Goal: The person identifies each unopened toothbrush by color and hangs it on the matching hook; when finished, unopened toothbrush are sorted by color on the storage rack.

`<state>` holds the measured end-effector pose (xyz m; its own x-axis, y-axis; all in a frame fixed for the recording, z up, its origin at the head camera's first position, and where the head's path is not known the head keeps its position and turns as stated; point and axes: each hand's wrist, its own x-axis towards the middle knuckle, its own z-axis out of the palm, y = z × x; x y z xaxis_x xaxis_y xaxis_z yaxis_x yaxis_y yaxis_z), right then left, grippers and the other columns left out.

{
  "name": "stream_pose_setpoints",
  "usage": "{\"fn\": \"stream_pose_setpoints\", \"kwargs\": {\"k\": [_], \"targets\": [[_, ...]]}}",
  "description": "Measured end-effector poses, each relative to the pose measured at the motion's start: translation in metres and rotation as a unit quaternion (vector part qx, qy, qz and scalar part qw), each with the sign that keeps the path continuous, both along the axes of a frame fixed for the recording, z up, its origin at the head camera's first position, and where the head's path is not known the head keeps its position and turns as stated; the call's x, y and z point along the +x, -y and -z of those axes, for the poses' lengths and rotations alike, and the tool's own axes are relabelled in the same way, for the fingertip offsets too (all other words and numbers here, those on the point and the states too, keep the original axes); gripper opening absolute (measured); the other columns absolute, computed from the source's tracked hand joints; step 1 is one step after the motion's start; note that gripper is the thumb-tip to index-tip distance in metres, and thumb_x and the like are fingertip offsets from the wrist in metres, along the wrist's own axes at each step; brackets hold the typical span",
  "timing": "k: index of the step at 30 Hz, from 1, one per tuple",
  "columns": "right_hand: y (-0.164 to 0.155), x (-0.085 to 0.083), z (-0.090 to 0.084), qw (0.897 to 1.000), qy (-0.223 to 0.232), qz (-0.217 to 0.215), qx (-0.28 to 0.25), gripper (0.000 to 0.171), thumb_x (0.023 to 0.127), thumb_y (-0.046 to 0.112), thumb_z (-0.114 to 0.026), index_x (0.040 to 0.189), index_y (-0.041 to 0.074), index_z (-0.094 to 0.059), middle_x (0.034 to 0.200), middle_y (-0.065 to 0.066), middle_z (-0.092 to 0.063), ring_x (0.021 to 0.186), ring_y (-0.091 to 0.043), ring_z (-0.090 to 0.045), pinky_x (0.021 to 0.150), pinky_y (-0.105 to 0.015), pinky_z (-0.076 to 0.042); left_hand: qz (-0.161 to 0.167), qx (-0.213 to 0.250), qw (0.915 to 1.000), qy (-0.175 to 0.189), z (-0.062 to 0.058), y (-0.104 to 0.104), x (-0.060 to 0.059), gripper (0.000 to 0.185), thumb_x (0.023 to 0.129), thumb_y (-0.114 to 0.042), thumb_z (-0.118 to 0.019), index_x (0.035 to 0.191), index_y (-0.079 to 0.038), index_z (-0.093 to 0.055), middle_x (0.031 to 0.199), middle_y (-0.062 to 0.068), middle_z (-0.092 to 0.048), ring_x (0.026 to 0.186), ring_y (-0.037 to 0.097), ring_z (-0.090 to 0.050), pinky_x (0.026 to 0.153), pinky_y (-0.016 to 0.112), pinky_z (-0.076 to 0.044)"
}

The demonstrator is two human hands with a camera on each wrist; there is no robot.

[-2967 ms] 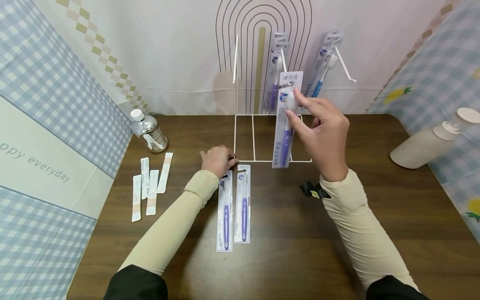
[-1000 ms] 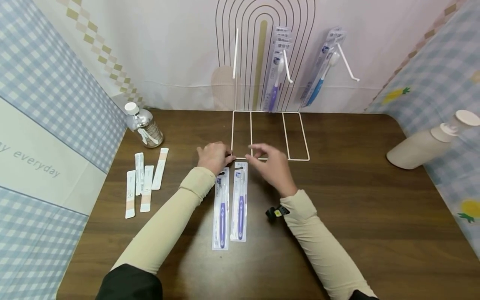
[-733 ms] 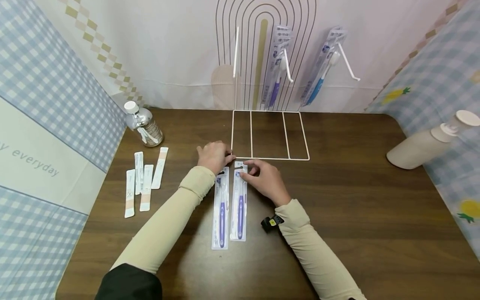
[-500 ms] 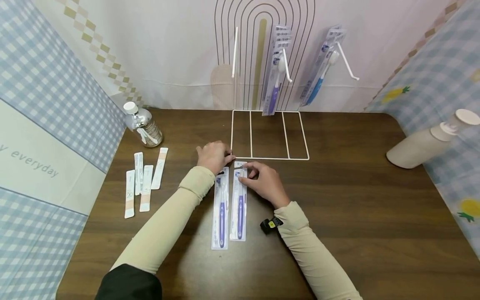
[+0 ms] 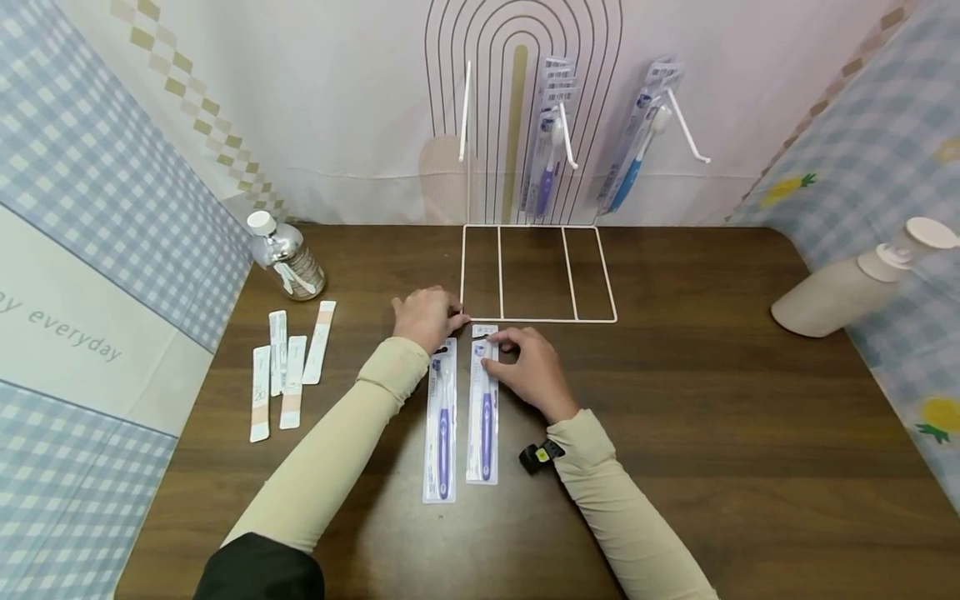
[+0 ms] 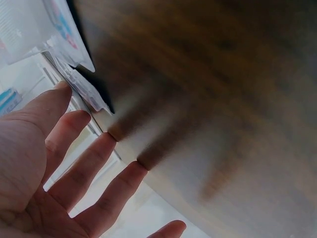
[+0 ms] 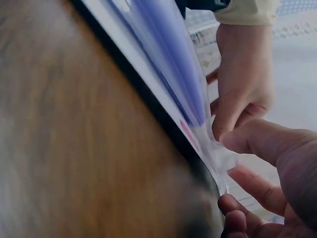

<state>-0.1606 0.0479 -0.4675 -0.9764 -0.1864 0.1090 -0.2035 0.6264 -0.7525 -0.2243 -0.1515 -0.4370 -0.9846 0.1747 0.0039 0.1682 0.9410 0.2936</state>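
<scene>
Two packaged purple toothbrushes lie side by side on the table, the left one (image 5: 440,425) and the right one (image 5: 486,433). My right hand (image 5: 538,375) pinches the upper part of the right package; the right wrist view shows thumb and fingers on the edges of its clear blister (image 7: 168,54). My left hand (image 5: 424,318) rests at the near left corner of the white wire rack (image 5: 499,271), just above the left package. In the left wrist view its fingers (image 6: 106,203) are spread, tips down on the table. Packaged purple toothbrushes (image 5: 546,187) hang on the rack's middle hook.
Packaged blue toothbrushes (image 5: 626,179) hang on the right hook; the left hook (image 5: 464,112) is bare. Several paper sachets (image 5: 293,375) and a silver bottle (image 5: 287,258) stand or lie at left. A beige pump bottle (image 5: 840,292) is at right.
The packaged toothbrush that my right hand held before the middle hook now hangs there. The right hand came down and left to the right package, which has shifted slightly right. The left hand stayed.
</scene>
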Motion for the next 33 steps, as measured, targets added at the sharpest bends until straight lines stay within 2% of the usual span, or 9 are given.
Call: {"fn": "stream_pose_setpoints", "kwargs": {"k": [3, 7, 11, 16, 18, 21, 24, 28, 33], "targets": [[-0.006, 0.0, -0.003, 1.0, -0.009, 0.011, -0.023, 0.034, 0.086, 0.021, -0.086, 0.117, 0.009, -0.078, 0.101, -0.009, -0.072, 0.097, -0.027, -0.067, 0.088, -0.046, -0.051, 0.001, 0.005, 1.0, -0.003, 0.0, 0.001, 0.0, 0.022, 0.098, -0.041, -0.076, 0.095, -0.02, -0.079, 0.106, 0.004, -0.074, 0.104, 0.036, -0.07, 0.099, 0.066, -0.042], [-0.018, -0.003, -0.015, 0.998, -0.03, 0.034, -0.048, 0.035, 0.086, 0.02, -0.086, 0.118, 0.011, -0.077, 0.091, -0.007, -0.076, 0.09, -0.029, -0.07, 0.08, -0.042, -0.051, 0.0, 0.007, 1.0, -0.005, 0.0, 0.001, 0.001, 0.021, 0.098, -0.041, -0.077, 0.098, -0.021, -0.081, 0.106, 0.004, -0.074, 0.105, 0.036, -0.07, 0.099, 0.067, -0.042], [-0.031, -0.006, -0.04, 0.989, -0.114, 0.049, -0.079, 0.036, 0.085, 0.014, -0.087, 0.119, 0.01, -0.077, 0.091, -0.006, -0.076, 0.079, -0.031, -0.069, 0.066, -0.03, -0.046, -0.001, 0.008, 0.9999, -0.006, -0.001, 0.002, 0.001, 0.02, 0.098, -0.041, -0.077, 0.103, -0.022, -0.082, 0.109, 0.003, -0.075, 0.106, 0.036, -0.07, 0.098, 0.066, -0.042], [-0.047, -0.009, -0.086, 0.956, -0.253, 0.067, -0.133, 0.036, 0.085, 0.007, -0.088, 0.12, 0.009, -0.078, 0.098, -0.007, -0.076, 0.053, -0.02, -0.049, 0.047, -0.02, -0.034, 0.0, 0.008, 1.0, 0.001, -0.001, 0.001, 0.002, 0.022, 0.098, -0.041, -0.077, 0.107, -0.022, -0.082, 0.11, 0.003, -0.074, 0.106, 0.035, -0.07, 0.097, 0.064, -0.043], [-0.053, -0.009, -0.106, 0.941, -0.295, 0.081, -0.145, 0.035, 0.086, 0.007, -0.087, 0.12, 0.01, -0.079, 0.098, -0.008, -0.075, 0.05, -0.014, -0.041, 0.048, -0.018, -0.032, 0.001, 0.006, 1.0, 0.002, -0.002, 0.001, 0.003, 0.023, 0.098, -0.041, -0.076, 0.107, -0.022, -0.082, 0.11, 0.003, -0.074, 0.106, 0.035, -0.07, 0.098, 0.063, -0.043], [-0.059, -0.009, -0.134, 0.922, -0.334, 0.099, -0.166, 0.036, 0.085, 0.005, -0.087, 0.12, 0.012, -0.081, 0.097, -0.009, -0.074, 0.051, -0.009, -0.038, 0.05, -0.021, -0.03, 0.003, 0.004, 1.0, 0.0, -0.003, 0.001, 0.004, 0.023, 0.098, -0.041, -0.076, 0.108, -0.022, -0.082, 0.11, 0.003, -0.074, 0.106, 0.035, -0.07, 0.097, 0.064, -0.044], [-0.064, -0.01, -0.155, 0.912, -0.356, 0.105, -0.176, 0.037, 0.085, 0.007, -0.088, 0.121, 0.015, -0.081, 0.099, -0.008, -0.075, 0.05, -0.009, -0.035, 0.05, -0.021, -0.029, 0.004, 0.003, 1.0, -0.002, -0.003, 0.002, 0.004, 0.022, 0.098, -0.041, -0.076, 0.107, -0.022, -0.082, 0.111, 0.003, -0.075, 0.106, 0.035, -0.07, 0.098, 0.065, -0.043], [-0.066, -0.013, -0.167, 0.911, -0.361, 0.1, -0.171, 0.037, 0.087, 0.012, -0.087, 0.123, 0.02, -0.081, 0.099, -0.005, -0.075, 0.049, -0.007, -0.035, 0.05, -0.019, -0.029, 0.002, 0.003, 1.0, -0.004, -0.003, 0.001, 0.004, 0.021, 0.098, -0.041, -0.076, 0.106, -0.022, -0.082, 0.11, 0.003, -0.075, 0.106, 0.035, -0.07, 0.098, 0.065, -0.043], [-0.065, -0.018, -0.167, 0.919, -0.345, 0.114, -0.155, 0.037, 0.088, 0.011, -0.087, 0.124, 0.018, -0.08, 0.101, -0.007, -0.075, 0.053, -0.008, -0.036, 0.052, -0.018, -0.03, 0.002, 0.005, 1.0, -0.003, 0.0, 0.0, 0.004, 0.02, 0.098, -0.04, -0.077, 0.104, -0.022, -0.082, 0.11, 0.002, -0.074, 0.106, 0.034, -0.07, 0.098, 0.064, -0.043]]}}
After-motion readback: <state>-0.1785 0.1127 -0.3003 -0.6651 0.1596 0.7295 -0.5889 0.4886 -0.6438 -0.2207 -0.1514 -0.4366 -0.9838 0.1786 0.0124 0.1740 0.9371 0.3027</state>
